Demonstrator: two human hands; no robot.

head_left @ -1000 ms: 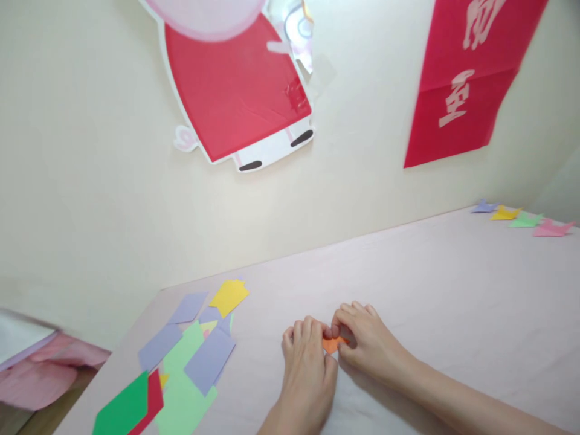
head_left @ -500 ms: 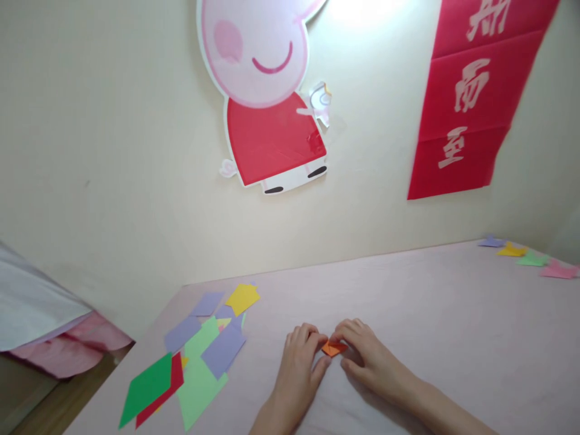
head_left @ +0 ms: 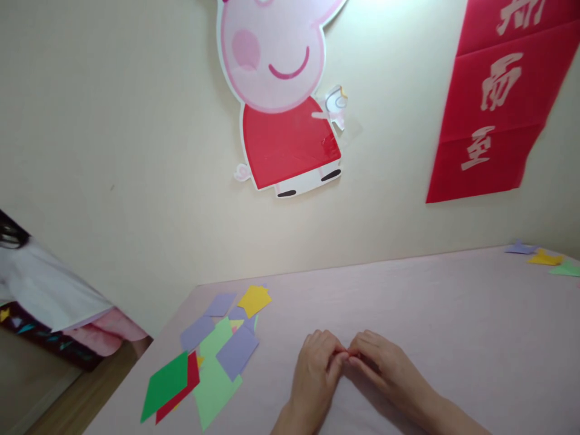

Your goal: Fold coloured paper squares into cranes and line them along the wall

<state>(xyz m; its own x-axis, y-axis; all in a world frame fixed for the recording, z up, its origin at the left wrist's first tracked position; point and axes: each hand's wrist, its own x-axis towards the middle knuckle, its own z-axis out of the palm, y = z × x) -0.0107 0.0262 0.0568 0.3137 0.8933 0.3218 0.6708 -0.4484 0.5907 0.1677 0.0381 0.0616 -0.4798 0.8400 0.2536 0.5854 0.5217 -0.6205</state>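
Note:
Near the front middle of the table, my left hand (head_left: 318,370) and my right hand (head_left: 388,365) meet, thumbs and fingertips pinched together. Between them is a small folded piece of orange paper (head_left: 348,352), almost wholly covered by the fingers, with only a sliver of it showing. Both hands close on it from opposite sides. How its folds lie cannot be made out.
Left of my hands lie loose paper sheets: a green sheet (head_left: 164,385), a red sheet (head_left: 194,370), a light green sheet (head_left: 212,396), purple sheets (head_left: 238,353) and a yellow piece (head_left: 254,301). Folded paper shapes (head_left: 545,258) sit at the far right. A person (head_left: 58,284) is at left.
My fingertips have drawn together over the orange paper, which showed plainly before and is now mostly covered. The camera view has turned a little left, revealing more of the person there.

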